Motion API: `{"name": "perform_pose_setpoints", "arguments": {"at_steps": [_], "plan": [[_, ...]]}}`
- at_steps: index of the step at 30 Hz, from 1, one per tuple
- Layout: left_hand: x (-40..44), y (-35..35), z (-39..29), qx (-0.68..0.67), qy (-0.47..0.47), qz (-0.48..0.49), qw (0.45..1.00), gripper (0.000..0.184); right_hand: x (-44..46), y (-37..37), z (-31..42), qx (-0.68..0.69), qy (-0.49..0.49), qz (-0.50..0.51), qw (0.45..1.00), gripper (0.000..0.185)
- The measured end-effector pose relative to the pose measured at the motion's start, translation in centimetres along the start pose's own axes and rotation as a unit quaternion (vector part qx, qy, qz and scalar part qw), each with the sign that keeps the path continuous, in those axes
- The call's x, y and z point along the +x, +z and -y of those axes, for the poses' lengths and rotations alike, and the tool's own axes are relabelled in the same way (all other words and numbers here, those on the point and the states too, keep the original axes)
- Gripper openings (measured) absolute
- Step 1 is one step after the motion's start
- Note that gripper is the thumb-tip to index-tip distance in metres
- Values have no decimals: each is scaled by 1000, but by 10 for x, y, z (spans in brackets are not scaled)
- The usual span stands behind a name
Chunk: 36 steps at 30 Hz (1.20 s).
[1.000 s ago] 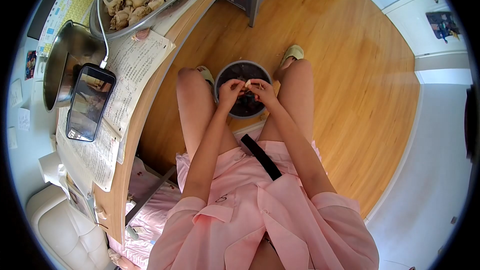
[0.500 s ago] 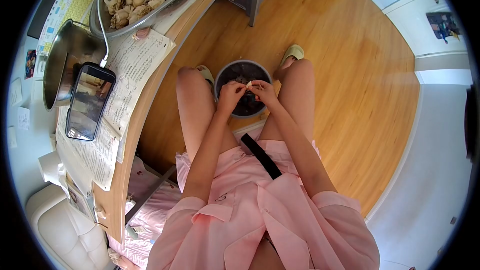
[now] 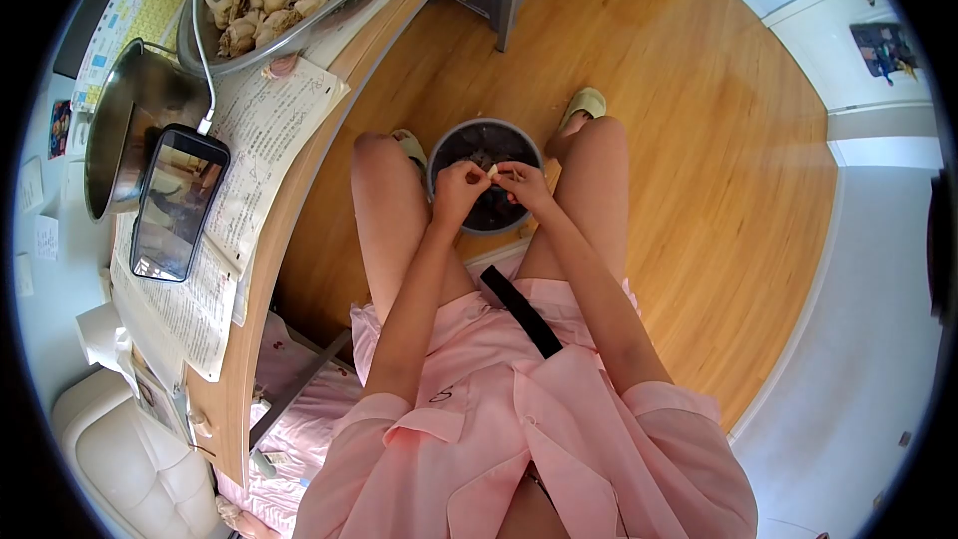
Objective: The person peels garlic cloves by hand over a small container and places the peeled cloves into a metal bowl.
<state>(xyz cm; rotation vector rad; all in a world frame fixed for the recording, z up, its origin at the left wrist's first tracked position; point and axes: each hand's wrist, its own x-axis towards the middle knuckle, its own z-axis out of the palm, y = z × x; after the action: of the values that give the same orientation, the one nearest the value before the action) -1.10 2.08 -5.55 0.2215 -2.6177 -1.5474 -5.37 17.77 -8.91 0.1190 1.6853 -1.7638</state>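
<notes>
Between my fingertips is a small pale garlic clove (image 3: 492, 171). My left hand (image 3: 459, 189) pinches it from the left, fingers closed. From the other side my right hand (image 3: 524, 185) also closes on it, its fingers curled. Both hands are held over a round bin (image 3: 433, 162) with a grey rim and a dark inside, which stands on the floor between my legs. Scraps that look like peelings lie in the bin, partly hidden by my hands.
On the desk at left, a metal basin (image 3: 190, 50) holds several garlic bulbs (image 3: 269, 0). Nearby are a steel bowl (image 3: 120, 130), a phone (image 3: 180, 202) on a white cable, printed papers (image 3: 269, 130) and one loose clove (image 3: 282, 66). A grey stool (image 3: 506, 0) stands at the back.
The garlic clove and my fingertips have shifted very slightly, with the fingers of both hands still closed on it. Everything else looks the same.
</notes>
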Motion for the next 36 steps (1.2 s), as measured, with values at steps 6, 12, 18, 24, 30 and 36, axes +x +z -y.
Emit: {"name": "perform_pose_setpoints", "arguments": {"at_steps": [6, 12, 18, 24, 30, 36], "plan": [[0, -2, -6, 5, 5, -8, 1000, 12, -1, 2, 1, 34, -5, -8, 999, 26], [-1, 3, -6, 33, 22, -14, 999, 12, -6, 4, 7, 15, 5, 9, 1000, 28], [2, 3, 4, -54, -4, -42, 998, 12, -5, 5, 9, 23, -21, -2, 1000, 23], [2, 4, 9, -41, -22, -59, 997, 11, -4, 3, 8, 47, -18, 9, 999, 23], [1, 4, 18, 26, -41, -22, 999, 12, -3, 3, 4, 3, -24, 4, 1000, 26], [2, 10, 19, -18, 10, 4, 1000, 16, 2, 2, -10, -42, -55, -8, 998, 28]]}}
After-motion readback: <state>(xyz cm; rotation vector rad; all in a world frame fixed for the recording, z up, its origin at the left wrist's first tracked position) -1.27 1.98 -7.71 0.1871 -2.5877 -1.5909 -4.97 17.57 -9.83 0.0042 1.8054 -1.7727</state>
